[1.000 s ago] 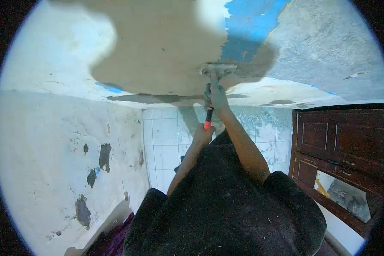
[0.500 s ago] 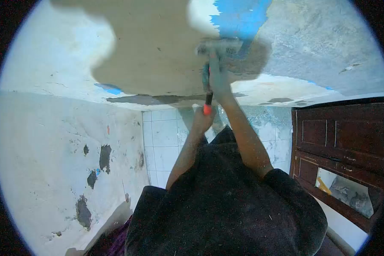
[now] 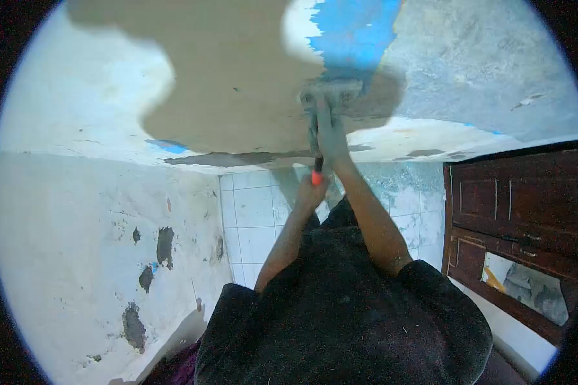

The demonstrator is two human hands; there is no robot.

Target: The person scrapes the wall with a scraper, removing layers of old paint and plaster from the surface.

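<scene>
A wide-bladed scraper (image 3: pixel 348 90) lies against the wall (image 3: pixel 225 70), at the lower end of a bright blue patch (image 3: pixel 356 38). My left hand (image 3: pixel 309 194) is closed round its black handle with the red end, close in to my body. Farther up, my right hand (image 3: pixel 332 138), coated in grey, is closed on the tool just behind the blade, its fingers reaching towards the blade. Brown-grey bare surface surrounds the blade. Part of the shaft is hidden by my right hand.
To the left, a pale wall (image 3: pixel 77 224) has dark chipped spots (image 3: pixel 165 247). White floor tiles (image 3: pixel 253 208) show beyond my arms. A dark brown wooden cabinet (image 3: pixel 546 192) with an opening low in its front stands to the right.
The scraper and both hands have moved a little down the wall towards me, so more of the blue patch shows above the blade. The whole view has shifted slightly.
</scene>
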